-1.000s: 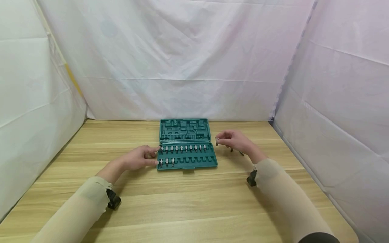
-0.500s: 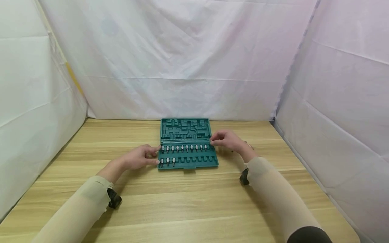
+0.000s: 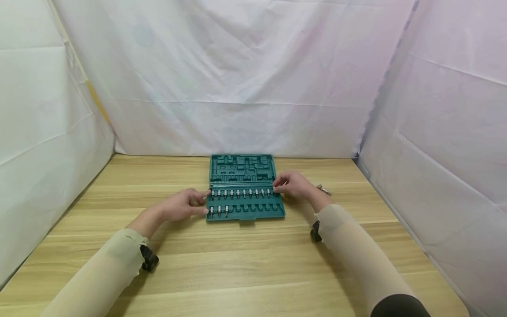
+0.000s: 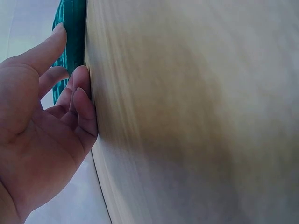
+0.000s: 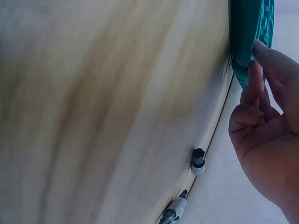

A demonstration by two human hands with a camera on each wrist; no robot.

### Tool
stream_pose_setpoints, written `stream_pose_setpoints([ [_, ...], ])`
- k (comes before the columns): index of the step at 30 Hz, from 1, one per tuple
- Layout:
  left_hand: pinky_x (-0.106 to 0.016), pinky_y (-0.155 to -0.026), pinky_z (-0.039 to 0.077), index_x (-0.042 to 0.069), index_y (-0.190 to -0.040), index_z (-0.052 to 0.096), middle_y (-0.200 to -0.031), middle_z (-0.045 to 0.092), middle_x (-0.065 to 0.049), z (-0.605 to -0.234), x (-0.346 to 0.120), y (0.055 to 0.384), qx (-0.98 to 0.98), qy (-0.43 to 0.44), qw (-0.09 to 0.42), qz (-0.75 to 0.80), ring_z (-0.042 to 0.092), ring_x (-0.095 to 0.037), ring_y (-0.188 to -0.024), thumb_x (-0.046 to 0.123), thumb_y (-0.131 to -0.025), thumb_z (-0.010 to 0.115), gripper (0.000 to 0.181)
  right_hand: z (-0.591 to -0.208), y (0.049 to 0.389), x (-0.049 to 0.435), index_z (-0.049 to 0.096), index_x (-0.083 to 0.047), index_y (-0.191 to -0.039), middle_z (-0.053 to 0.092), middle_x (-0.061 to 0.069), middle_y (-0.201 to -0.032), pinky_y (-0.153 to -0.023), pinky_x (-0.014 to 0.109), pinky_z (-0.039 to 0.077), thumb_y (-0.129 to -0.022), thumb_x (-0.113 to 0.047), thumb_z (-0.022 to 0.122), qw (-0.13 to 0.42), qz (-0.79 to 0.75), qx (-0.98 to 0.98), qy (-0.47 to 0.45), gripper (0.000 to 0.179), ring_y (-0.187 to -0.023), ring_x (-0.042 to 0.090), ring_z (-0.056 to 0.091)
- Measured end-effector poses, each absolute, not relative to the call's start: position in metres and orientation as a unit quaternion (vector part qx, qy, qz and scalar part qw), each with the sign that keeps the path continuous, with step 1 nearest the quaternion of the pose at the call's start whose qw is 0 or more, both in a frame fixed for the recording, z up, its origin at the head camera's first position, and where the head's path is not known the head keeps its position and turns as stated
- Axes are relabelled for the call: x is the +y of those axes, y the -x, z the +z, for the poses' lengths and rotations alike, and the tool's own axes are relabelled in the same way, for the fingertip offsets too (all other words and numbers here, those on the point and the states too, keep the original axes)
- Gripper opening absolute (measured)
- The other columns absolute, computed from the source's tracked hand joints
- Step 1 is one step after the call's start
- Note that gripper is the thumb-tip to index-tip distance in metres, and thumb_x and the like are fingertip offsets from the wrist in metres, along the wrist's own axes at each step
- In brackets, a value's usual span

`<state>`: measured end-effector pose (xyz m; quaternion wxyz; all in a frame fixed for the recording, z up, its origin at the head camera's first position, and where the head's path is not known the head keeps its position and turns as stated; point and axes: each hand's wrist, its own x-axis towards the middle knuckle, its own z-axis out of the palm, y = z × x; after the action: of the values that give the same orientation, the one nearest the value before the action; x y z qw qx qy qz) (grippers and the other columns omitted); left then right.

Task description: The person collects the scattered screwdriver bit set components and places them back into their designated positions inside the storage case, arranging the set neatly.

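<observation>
A green bit-socket case [image 3: 257, 214] lies unfolded on the table, its lid at the back. Metal bit sockets [image 3: 238, 193] fill most of its upper row; a few more [image 3: 219, 211] stand at the left of the lower row, with bare slots to their right. My left hand [image 3: 179, 206] rests thumb and forefinger on the case's left edge, the other fingers loosely bent. At the right end of the upper row, my right hand [image 3: 295, 185] pinches a bit socket, mostly hidden by the fingertips. In the right wrist view, thumb and forefinger meet at the case edge.
Loose bit sockets [image 3: 325, 189] lie on the wooden table [image 3: 237, 273], right of the case and behind my right wrist. White cloth [image 3: 237, 79] hangs behind the table and at both sides.
My right hand has carried the bit socket leftward from beside the case to the upper row's right end, then lowered slightly. My left hand stays at the left edge.
</observation>
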<state>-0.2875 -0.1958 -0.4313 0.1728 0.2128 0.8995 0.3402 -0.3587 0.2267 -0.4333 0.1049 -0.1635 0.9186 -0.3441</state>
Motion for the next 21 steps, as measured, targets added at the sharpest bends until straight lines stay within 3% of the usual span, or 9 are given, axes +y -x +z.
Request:
stream_pose_setpoints([
  [8,-0.055,-0.108,0.050,0.010,-0.171,0.038,-0.143,0.061,-0.024,-0.4275,-0.1947,0.2869,0.900,-0.214,0.173,0.339,0.061,-0.033,-0.124,0.035,-0.106,0.075,0.079,-0.4356,0.3599,0.2299,0.081,-0.015,-0.113,0.075,0.006,-0.106,-0.077,0.033,0.053,-0.103,-0.021,0.080,0.105,-0.342,0.919,0.166,0.012,-0.092,0.021,0.062],
  [14,-0.060,-0.114,0.049,0.008,-0.171,0.036,-0.143,0.060,-0.026,-0.4257,-0.1958,0.2855,0.897,-0.218,0.174,0.343,0.061,-0.041,-0.131,0.034,-0.106,0.075,0.080,-0.4338,0.3582,0.2298,0.079,-0.013,-0.107,0.075,0.006,-0.103,-0.078,0.034,0.054,-0.103,-0.020,0.080,0.109,-0.339,0.917,0.178,0.008,-0.089,0.021,0.064],
  [21,-0.061,-0.115,0.049,0.009,-0.171,0.037,-0.143,0.060,-0.025,-0.4282,-0.1964,0.2855,0.898,-0.213,0.175,0.343,0.062,-0.042,-0.131,0.035,-0.106,0.076,0.080,-0.4355,0.3573,0.2289,0.070,-0.009,-0.121,0.075,0.011,-0.111,-0.079,0.035,0.057,-0.105,-0.021,0.078,0.150,-0.374,0.904,0.144,0.022,-0.089,0.022,0.069],
])
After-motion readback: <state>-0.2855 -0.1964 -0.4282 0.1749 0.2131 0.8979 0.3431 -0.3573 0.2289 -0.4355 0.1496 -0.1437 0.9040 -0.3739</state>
